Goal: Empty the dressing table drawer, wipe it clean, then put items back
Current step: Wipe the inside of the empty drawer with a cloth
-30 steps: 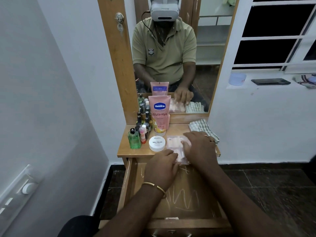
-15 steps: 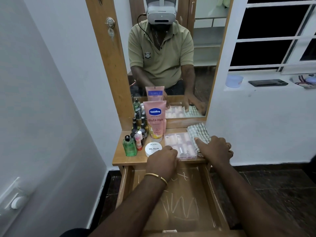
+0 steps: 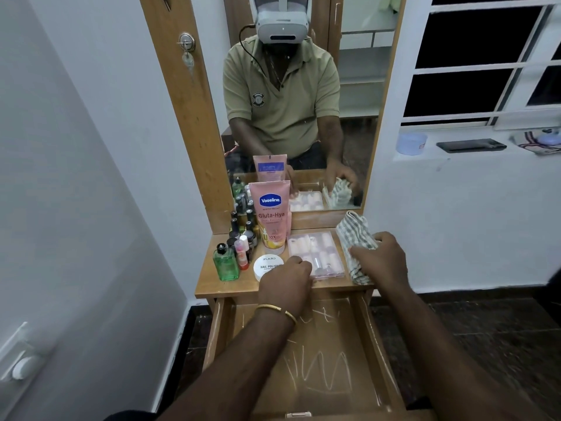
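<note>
The pulled-out wooden drawer (image 3: 306, 369) lay directly below both forearms, bare of items, its floor marked with pale chalky scribbles, so the emptying looked done and the wiping not yet begun. The right hand (image 3: 381, 261) rested on the near end of the green-and-white checked cloth (image 3: 355, 235) at the right edge of the wooden table top (image 3: 212, 288), fingers curled over the fabric in what appeared a closing grasp, though I could not tell whether it was fully gripped. The cloth's long axis ran from the mirror towards the person, its near end close to the table's front edge, just above the drawer's right rear corner; so the right hand was plainly the nearer, and judged from this, the cloth needed only to be drawn back and down into the drawer. The left hand (image 3: 285, 282) was curled, knuckles up, at the front left corner of the clear plastic case of pale pink nails (image 3: 315, 252), beside the round white nail-polish-remover tub (image 3: 268, 265); whether it pinched the case was hidden.
</note>
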Action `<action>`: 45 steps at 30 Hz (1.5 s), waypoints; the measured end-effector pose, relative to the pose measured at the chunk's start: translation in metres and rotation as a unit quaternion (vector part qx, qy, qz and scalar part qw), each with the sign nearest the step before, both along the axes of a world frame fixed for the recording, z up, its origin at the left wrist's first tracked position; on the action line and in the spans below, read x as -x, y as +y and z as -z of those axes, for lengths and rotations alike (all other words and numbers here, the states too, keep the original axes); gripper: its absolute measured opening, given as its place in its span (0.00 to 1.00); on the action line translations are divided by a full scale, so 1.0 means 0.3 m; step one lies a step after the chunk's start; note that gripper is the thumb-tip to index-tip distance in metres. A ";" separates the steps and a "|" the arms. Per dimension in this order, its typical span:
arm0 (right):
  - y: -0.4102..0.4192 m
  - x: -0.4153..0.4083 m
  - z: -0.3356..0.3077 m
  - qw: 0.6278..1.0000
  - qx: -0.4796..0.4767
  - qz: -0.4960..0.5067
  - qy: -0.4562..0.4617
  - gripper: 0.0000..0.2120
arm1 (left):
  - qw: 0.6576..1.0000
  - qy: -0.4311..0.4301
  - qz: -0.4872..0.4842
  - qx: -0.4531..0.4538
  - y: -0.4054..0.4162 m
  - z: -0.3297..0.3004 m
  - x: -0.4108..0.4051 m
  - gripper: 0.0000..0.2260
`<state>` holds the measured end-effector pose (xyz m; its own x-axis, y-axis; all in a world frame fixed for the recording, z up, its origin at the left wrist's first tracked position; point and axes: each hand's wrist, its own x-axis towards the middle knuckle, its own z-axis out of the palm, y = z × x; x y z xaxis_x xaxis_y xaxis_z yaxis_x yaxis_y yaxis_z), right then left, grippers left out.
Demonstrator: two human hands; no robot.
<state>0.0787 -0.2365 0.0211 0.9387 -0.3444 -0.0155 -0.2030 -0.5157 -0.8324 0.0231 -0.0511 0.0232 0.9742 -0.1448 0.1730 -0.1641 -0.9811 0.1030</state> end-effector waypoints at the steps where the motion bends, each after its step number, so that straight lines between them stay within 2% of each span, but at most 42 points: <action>1: 0.002 0.024 -0.017 0.999 -0.039 -0.001 -0.033 0.19 | 1.000 -0.010 0.001 0.008 0.000 -0.001 0.010 0.10; 3: 0.011 0.093 -0.057 0.990 -0.098 0.004 -0.099 0.17 | 0.995 -0.066 0.002 0.076 -0.001 0.001 0.052 0.12; 5: 0.041 0.179 -0.071 0.982 -0.121 -0.004 -0.146 0.17 | 0.971 -0.106 -0.012 0.214 -0.008 -0.011 0.119 0.13; 6: 0.065 0.224 -0.064 0.979 -0.120 -0.016 -0.167 0.17 | 0.947 -0.099 -0.022 0.306 -0.012 -0.019 0.154 0.14; 7: 0.093 0.271 -0.047 0.976 -0.105 -0.033 -0.190 0.17 | 0.910 -0.062 -0.031 0.408 -0.017 -0.026 0.187 0.14; 9: 0.149 0.361 0.008 0.964 -0.026 -0.090 -0.247 0.17 | 0.789 0.049 -0.034 0.611 -0.027 -0.043 0.239 0.17; 11: 0.189 0.431 0.075 0.938 0.065 -0.167 -0.296 0.19 | 0.674 0.112 -0.064 0.727 -0.024 -0.030 0.267 0.17; 12: 0.199 0.452 0.105 0.926 0.097 -0.201 -0.304 0.21 | 0.634 0.124 -0.085 0.758 -0.017 -0.017 0.275 0.15; 13: 0.205 0.468 0.129 0.921 0.110 -0.229 -0.296 0.22 | 0.612 0.130 -0.105 0.773 -0.003 -0.006 0.287 0.13; 15: 0.211 0.484 0.158 0.924 0.090 -0.269 -0.256 0.22 | 0.593 0.141 -0.133 0.782 0.027 0.018 0.306 0.13; 18: 0.230 0.514 0.162 0.937 0.007 -0.292 -0.194 0.22 | 0.568 0.163 -0.111 0.799 0.067 0.038 0.346 0.16; 23: 0.252 0.529 0.126 0.960 -0.104 -0.231 -0.119 0.19 | 0.574 0.223 -0.106 0.781 0.082 0.030 0.399 0.20; 26: 0.246 0.544 0.083 0.954 -0.202 -0.208 -0.079 0.07 | 0.578 0.211 -0.128 0.778 0.081 0.002 0.432 0.20; 28: 0.232 0.560 0.047 0.945 -0.274 -0.172 -0.047 0.05 | 0.586 0.181 -0.158 0.774 0.092 -0.026 0.451 0.19; 32: 0.190 0.573 -0.017 0.912 -0.374 -0.164 -0.015 0.07 | 0.590 0.143 -0.166 0.778 0.117 -0.089 0.478 0.18; 35: 0.148 0.576 -0.046 0.903 -0.347 -0.252 0.017 0.18 | 0.590 0.141 -0.178 0.774 0.121 -0.123 0.475 0.17; 38: 0.128 0.570 -0.051 0.900 -0.318 -0.293 0.049 0.23 | 0.617 0.126 -0.186 0.754 0.128 -0.130 0.443 0.17; 40: 0.125 0.558 -0.042 0.898 -0.335 -0.280 0.051 0.21 | 0.651 0.081 -0.195 0.729 0.127 -0.104 0.398 0.16; 43: 0.129 0.535 -0.014 0.892 -0.367 -0.258 0.057 0.18 | 0.710 -0.041 -0.278 0.646 0.089 -0.060 0.381 0.13; 45: 0.138 0.519 0.001 0.892 -0.382 -0.236 0.053 0.15 | 0.729 -0.035 -0.253 0.636 0.050 -0.013 0.401 0.11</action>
